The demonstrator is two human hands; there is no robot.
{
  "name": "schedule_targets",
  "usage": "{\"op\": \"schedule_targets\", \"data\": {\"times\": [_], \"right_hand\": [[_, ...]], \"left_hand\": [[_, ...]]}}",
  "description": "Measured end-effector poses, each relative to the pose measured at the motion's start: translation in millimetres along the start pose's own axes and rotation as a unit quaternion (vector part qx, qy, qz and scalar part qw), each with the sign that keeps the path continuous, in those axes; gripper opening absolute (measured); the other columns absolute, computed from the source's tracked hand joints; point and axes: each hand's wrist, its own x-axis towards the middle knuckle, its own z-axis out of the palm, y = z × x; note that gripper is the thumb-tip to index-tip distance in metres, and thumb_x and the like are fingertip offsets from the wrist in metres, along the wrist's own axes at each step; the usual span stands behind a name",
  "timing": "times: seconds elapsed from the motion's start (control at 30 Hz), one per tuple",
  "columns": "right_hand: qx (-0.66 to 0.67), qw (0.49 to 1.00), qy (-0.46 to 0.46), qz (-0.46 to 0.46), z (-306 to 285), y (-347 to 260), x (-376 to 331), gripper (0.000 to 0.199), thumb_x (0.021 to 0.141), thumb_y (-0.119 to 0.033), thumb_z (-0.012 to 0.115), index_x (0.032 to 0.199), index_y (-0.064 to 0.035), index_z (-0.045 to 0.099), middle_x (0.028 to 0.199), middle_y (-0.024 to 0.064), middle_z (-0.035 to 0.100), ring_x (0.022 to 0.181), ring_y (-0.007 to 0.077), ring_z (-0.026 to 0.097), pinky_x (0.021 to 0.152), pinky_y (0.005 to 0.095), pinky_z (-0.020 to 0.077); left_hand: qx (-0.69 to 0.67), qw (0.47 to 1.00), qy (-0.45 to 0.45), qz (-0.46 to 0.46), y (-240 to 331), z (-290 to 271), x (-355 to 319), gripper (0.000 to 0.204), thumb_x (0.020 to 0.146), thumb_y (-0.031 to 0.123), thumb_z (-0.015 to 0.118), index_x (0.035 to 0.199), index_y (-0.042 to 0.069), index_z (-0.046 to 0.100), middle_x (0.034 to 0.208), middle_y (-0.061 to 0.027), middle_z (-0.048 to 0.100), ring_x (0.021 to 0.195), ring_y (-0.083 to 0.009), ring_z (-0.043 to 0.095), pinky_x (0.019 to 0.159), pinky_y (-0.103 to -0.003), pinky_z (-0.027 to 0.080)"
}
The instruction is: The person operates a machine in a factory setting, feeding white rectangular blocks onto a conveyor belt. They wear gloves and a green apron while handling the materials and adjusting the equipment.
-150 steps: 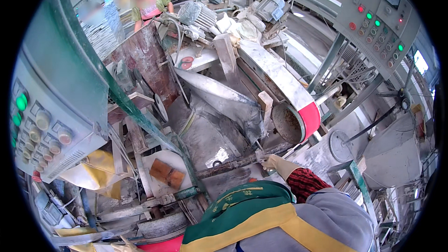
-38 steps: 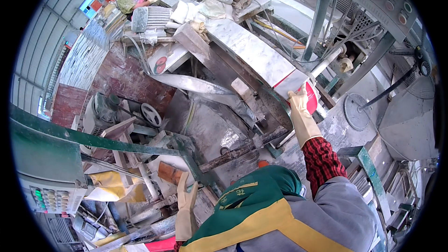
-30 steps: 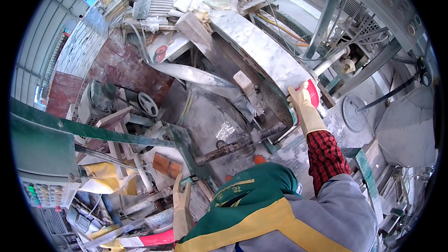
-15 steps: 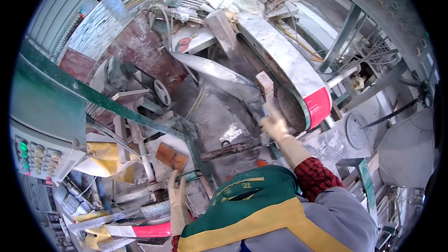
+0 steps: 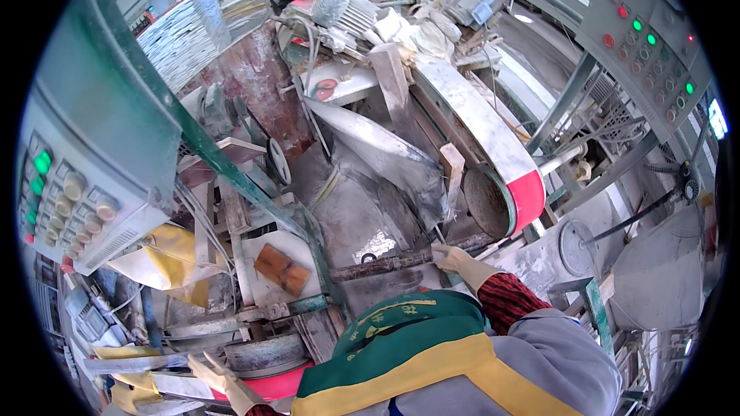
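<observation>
The right hand (image 5: 456, 260), gloved, is closed around the end of a dusty bar (image 5: 401, 262) that runs leftward from it across the machine bed; the grip looks firm, though the glove hides the fingers somewhat. Just above that hand sits the belt wheel (image 5: 493, 202) with its red guard (image 5: 529, 200); a wooden block (image 5: 452, 166) stands a little further up. The left hand (image 5: 220, 379), also gloved, is low and well apart from the right, its fingers spread and released, holding nothing; it lies just beside a grey drum (image 5: 254, 354) with a red rim. Above the left hand lies a brown tile (image 5: 281, 270) on a pale plate; further left hangs a control panel (image 5: 73, 200) with round buttons.
</observation>
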Motion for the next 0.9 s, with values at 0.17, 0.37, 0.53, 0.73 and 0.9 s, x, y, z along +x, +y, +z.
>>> {"op": "schedule_targets", "data": {"times": [0.17, 0.37, 0.53, 0.73, 0.9], "right_hand": [[-0.21, 0.975, -0.051, -0.05, 52.8, 91.1, -36.3, 0.04, 0.077, -0.02, 0.057, 0.117, -0.014, 0.06, 0.097, 0.0082, 0.067, 0.085, 0.022, 0.065, 0.077, 0.03, 0.0526], [0.05, 0.991, -0.1, 0.067, 56.9, 63.4, -13.6, 0.045, 0.079, -0.025, 0.057, 0.123, -0.0165, 0.055, 0.095, 0.0064, 0.067, 0.079, 0.0164, 0.065, 0.072, 0.0301, 0.0531], [0.101, 0.994, -0.029, -0.017, 51.5, 13.8, 8.9, 0.05, 0.077, -0.029, 0.062, 0.125, -0.0184, 0.054, 0.085, 0.009, 0.067, 0.074, 0.0204, 0.064, 0.069, 0.0332, 0.0528], [0.083, 0.991, -0.085, 0.066, 15.4, -82.0, 17.5, 0.052, 0.075, -0.032, 0.064, 0.125, -0.0213, 0.056, 0.089, 0.0135, 0.067, 0.079, 0.0275, 0.063, 0.075, 0.0353, 0.0514], [0.117, 0.969, -0.169, 0.14, 1.3, -80.2, 6.6, 0.056, 0.078, -0.033, 0.059, 0.132, -0.0205, 0.05, 0.109, 0.0176, 0.064, 0.099, 0.0321, 0.062, 0.087, 0.0378, 0.0484]], "left_hand": [[0.112, 0.99, 0.018, -0.087, -40.7, -3.4, 9.9, 0.086, 0.081, 0.052, 0.063, 0.147, 0.016, 0.021, 0.147, -0.0169, 0.027, 0.134, -0.0362, 0.029, 0.109, -0.048, 0.027], [0.231, 0.951, -0.034, -0.201, -48.3, -24.1, 6.6, 0.071, 0.087, 0.061, 0.047, 0.145, 0.027, 0.026, 0.148, -0.0073, 0.03, 0.132, -0.0275, 0.035, 0.102, -0.051, 0.033], [0.269, 0.945, -0.035, -0.18, -29.1, -24.4, 2.7, 0.055, 0.093, 0.049, 0.042, 0.14, 0.02, 0.037, 0.139, -0.0102, 0.041, 0.124, -0.0289, 0.041, 0.099, -0.044, 0.037], [0.248, 0.96, 0.009, -0.13, -88.2, 2.2, 4.6, 0.057, 0.091, 0.046, 0.047, 0.138, 0.014, 0.04, 0.135, -0.0171, 0.044, 0.121, -0.034, 0.044, 0.098, -0.044, 0.038], [0.248, 0.96, 0.002, -0.132, -83.7, 8.1, 6.4, 0.058, 0.09, 0.045, 0.049, 0.138, 0.014, 0.04, 0.137, -0.0158, 0.043, 0.123, -0.0336, 0.042, 0.1, -0.044, 0.037]]}}
